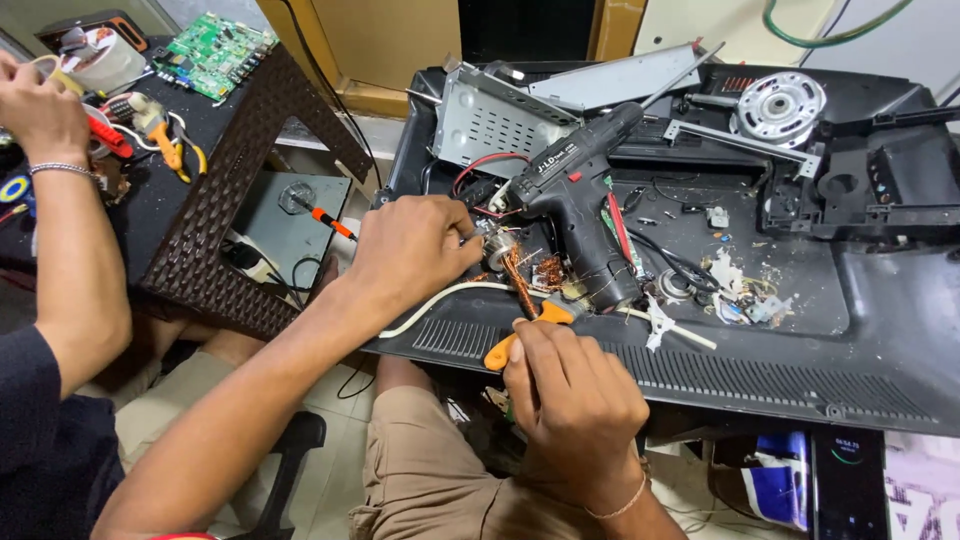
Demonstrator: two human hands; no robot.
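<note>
Two hands at a small copper-wound motor on a black plastic back panel, hemmed in by parts.

The black panel (880,330) carries everything: a perforated metal chassis (490,120) at the back, a black glue gun (580,200) standing just behind the work, then the small things. The left hand (415,250) is clenched on the small motor (497,245), hiding most of it. The right hand (575,400) grips orange-handled pliers (520,335), their tip in the copper wire (520,280) beside a white cable (440,300). Another person's hand (40,110) works at the left table.
</note>
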